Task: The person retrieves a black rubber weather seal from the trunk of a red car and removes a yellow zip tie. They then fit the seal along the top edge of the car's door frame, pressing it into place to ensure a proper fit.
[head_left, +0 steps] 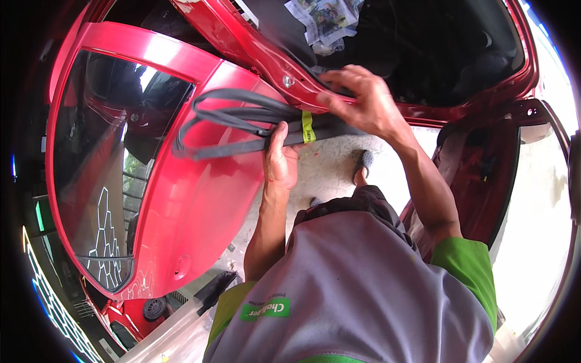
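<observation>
My left hand point(282, 158) grips a looped bundle of black rubber weatherstrip point(336, 126) from below, its thumb lying over the strips. A yellow band point(308, 127) wraps the bundle just right of that thumb. The loops fan out to the left, in front of a red car door, and look slightly blurred. Above the bundle's right end is my right hand point(366, 100), slightly smeared, with thumb and fingers apart and nothing visible between them. It is close to the red door sill point(411, 112) of the car body.
A red car door point(200, 199) with a dark window stands open on the left. Inside the dark car interior lies printed paper point(330, 21). Another red panel point(478, 175) is at the right. Clear plastic sheeting point(175, 339) covers something at lower left.
</observation>
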Tool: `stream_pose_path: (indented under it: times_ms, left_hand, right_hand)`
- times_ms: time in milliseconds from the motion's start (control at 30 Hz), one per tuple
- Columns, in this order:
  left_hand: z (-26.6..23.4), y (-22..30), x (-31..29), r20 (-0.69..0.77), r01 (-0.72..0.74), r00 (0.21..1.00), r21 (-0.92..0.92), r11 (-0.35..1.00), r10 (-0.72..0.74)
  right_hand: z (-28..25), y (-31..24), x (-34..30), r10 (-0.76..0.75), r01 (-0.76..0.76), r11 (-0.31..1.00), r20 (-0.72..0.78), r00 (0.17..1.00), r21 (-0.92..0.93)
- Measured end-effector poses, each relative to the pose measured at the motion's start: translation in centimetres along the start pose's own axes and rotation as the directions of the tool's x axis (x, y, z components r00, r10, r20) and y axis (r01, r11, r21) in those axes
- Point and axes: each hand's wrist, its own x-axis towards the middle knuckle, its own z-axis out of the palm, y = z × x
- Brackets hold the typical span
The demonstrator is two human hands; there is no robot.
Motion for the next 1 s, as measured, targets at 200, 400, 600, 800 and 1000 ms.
stream_pose_path:
  times_ms: [200,400,600,800,1000]
  left_hand:
    - [1.4,0.4,-1.5,0.010,-0.162,0.986,-0.191,0.968,0.167]
    - [2.2,0.8,-1.8,0.056,-0.209,0.971,-0.288,0.935,0.234]
    - [3.2,0.5,-2.5,0.025,-0.229,0.969,-0.290,0.929,0.246]
    - [2.7,0.1,-2.3,0.051,-0.152,0.982,-0.358,0.921,0.182]
    - [5.2,0.9,-3.6,0.056,-0.072,0.994,-0.343,0.936,0.098]
  right_hand:
    - [-0.6,-2.0,-4.4,0.297,-0.300,0.881,0.065,0.953,0.366]
    - [2.3,-1.0,-7.2,0.433,-0.525,0.760,0.303,0.849,0.384]
    - [4.5,-0.4,-7.5,0.406,-0.443,0.693,0.200,0.892,0.569]
    - [4.7,-2.5,-7.3,0.396,-0.395,0.674,0.147,0.907,0.624]
    - [7.1,-2.7,-7.7,0.386,-0.330,0.706,0.051,0.921,0.627]
